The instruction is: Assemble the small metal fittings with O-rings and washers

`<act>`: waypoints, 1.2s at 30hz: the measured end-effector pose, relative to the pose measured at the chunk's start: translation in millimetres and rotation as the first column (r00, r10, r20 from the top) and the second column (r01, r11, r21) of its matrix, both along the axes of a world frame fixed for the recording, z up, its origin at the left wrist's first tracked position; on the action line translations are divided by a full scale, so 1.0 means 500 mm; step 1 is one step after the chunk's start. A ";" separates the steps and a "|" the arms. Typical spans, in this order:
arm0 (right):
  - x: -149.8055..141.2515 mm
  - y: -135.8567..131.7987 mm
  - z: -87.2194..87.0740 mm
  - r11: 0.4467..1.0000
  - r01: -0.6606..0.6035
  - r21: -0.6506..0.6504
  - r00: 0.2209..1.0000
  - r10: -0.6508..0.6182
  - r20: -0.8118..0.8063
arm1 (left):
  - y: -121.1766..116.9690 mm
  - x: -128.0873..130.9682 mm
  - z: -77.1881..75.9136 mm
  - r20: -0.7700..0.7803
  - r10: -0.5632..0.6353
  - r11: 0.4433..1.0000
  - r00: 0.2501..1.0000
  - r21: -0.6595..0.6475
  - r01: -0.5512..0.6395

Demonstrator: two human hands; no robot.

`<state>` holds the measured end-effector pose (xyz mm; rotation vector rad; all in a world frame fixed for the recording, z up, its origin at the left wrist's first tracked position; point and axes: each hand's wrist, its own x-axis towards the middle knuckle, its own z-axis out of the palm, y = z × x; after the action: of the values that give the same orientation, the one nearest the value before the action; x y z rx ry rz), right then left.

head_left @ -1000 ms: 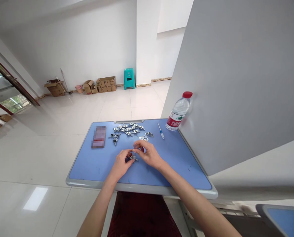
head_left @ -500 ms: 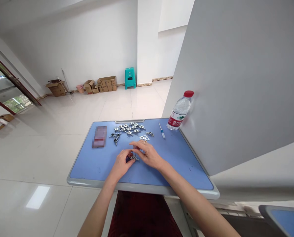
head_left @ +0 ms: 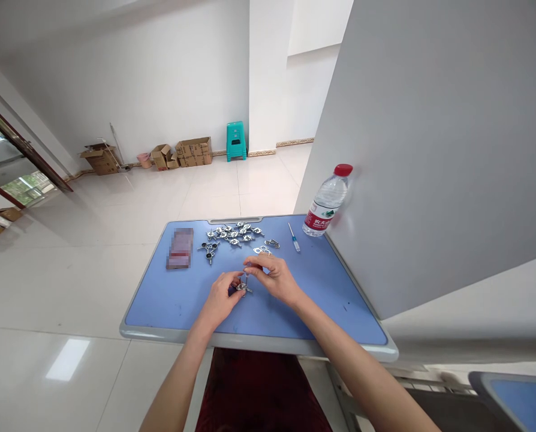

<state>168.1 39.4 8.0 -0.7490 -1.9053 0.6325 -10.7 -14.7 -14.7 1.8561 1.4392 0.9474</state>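
Note:
Close to the desk's near middle, my left hand (head_left: pixel 222 297) pinches a small metal fitting (head_left: pixel 243 288) with thin arms against the blue top. My right hand (head_left: pixel 273 276) is closed above it, gripping a small screwdriver (head_left: pixel 247 279) whose thin shaft stands upright on the fitting. Fingers hide most of its handle. Beyond my hands lies a cluster of similar metal fittings (head_left: pixel 235 233), and a few with dark round parts (head_left: pixel 209 247) sit to its left. Flat metal plates (head_left: pixel 262 249) lie just past my right hand, beside small metal clips (head_left: pixel 272 243).
A second screwdriver (head_left: pixel 294 238) with a blue handle lies at the right rear of the desk (head_left: pixel 160 306). Beside the grey partition (head_left: pixel 430 150) stands a red-capped water bottle (head_left: pixel 327 201). A blurred flat object (head_left: pixel 180 248) rests at the left.
My right hand's fingers have shifted slightly right and drawn in around the screwdriver, showing more of its shaft. My left hand keeps its hold on the fitting.

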 end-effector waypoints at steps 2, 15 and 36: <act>-0.003 -0.001 -0.003 1.000 0.026 -0.003 1.000 -0.026 0.006 | 0.000 0.000 -0.001 -0.002 -0.001 1.000 1.000 0.001 0.001; -0.014 -0.010 0.000 0.995 0.017 -0.095 1.000 -0.016 0.014 | 0.001 0.000 -0.002 -0.013 -0.008 1.000 1.000 0.000 0.008; 0.007 -0.001 0.006 0.984 -0.140 -0.106 0.990 0.137 -0.037 | 0.000 0.000 -0.001 -0.015 -0.007 1.000 1.000 0.007 0.007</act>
<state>171.4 39.0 10.7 -0.6746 -1.9190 0.8347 -10.9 -14.8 -15.1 1.8759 1.4391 0.9377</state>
